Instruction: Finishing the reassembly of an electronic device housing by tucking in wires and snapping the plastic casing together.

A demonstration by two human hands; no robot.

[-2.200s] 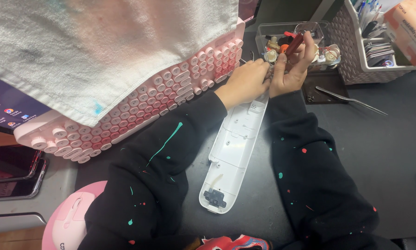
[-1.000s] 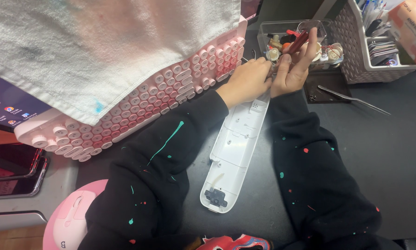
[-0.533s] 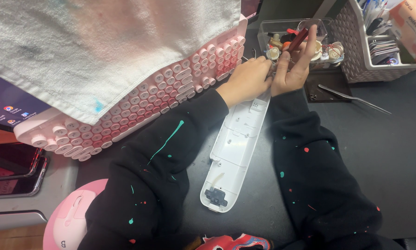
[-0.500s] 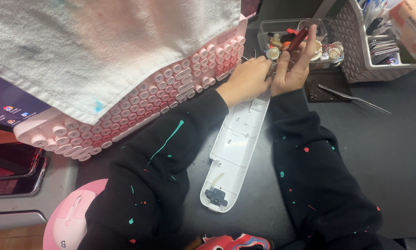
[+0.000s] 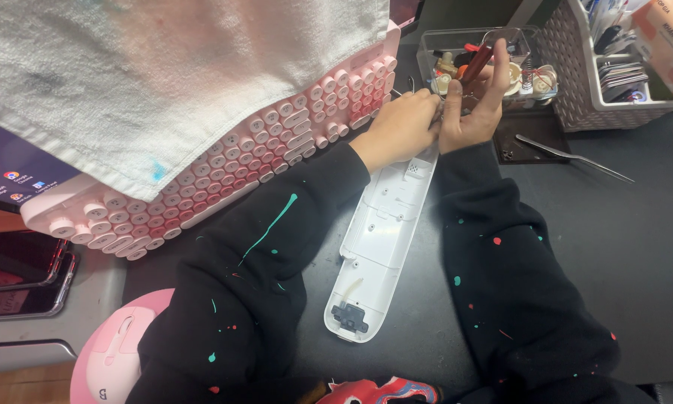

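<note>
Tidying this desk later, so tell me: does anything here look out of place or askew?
Yes. The pink keyboard stands tilted on edge, half-covered by a white towel, and a long white plastic shell lies open, its inside showing, beneath the left hand and right hand. Tweezers lie loose.

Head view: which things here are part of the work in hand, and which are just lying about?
In hand:
- left hand and right hand, together over the top end of the white plastic cover
- red-handled tool in the right hand's grip

Lying about:
- pink keyboard under a white towel
- pink mouse
- metal tweezers
- clear parts box
- pink basket
</note>
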